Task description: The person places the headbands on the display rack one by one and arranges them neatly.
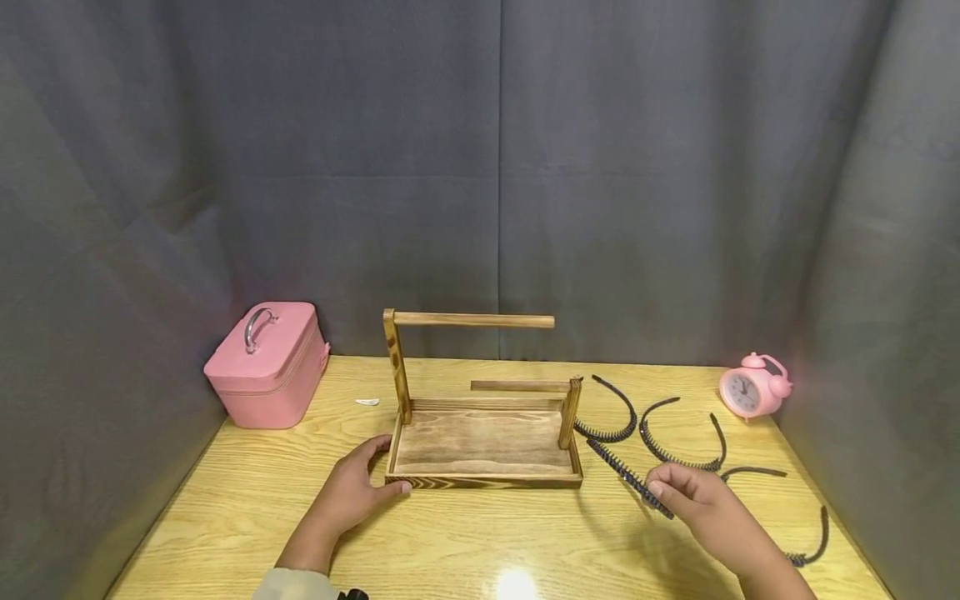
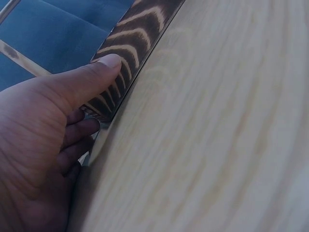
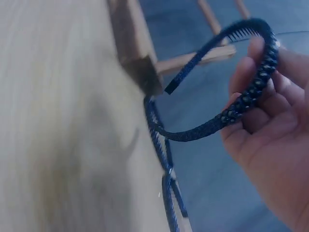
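Note:
A wooden stand with a shallow tray base and two arms of different heights sits mid-table. My left hand grips its front left corner; in the left wrist view the thumb lies on the dark-striped front wall, the other fingers round the side. Between thumb and fingers my right hand pinches a black headband, held to the right of the stand. Beads and comb teeth show on this headband in the right wrist view, its two ends pointing toward the stand.
More black headbands lie on the right, one close by the stand, another beside it and one near the table's right edge. A pink case stands back left, a pink alarm clock back right. Grey curtains enclose the table.

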The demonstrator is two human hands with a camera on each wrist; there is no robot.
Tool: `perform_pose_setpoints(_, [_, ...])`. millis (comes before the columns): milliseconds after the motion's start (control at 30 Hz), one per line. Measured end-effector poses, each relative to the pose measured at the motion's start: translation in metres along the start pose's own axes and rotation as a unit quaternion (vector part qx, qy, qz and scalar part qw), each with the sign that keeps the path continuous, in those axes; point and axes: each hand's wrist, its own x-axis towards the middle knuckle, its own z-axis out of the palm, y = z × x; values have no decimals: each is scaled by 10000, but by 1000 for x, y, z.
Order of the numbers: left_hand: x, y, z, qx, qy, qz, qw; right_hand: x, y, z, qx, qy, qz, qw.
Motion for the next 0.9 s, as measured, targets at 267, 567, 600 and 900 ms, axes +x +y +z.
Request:
perform_pose_setpoints(267, [1, -2, 0, 77, 20, 22, 10000, 21, -15, -8, 3599, -214, -237, 9324])
perform_pose_setpoints(567, [0, -1, 1, 50, 41, 37, 10000, 45, -41, -13, 5107, 169, -380, 8587])
perform_pose_setpoints(600, [0, -1, 1, 47, 42, 40, 10000, 47, -43, -13, 5181, 198, -396, 8541])
perform_pose_setpoints(900, [1, -1, 0, -2, 48, 81, 10000, 62, -60, -12, 5284, 477, -390, 8468])
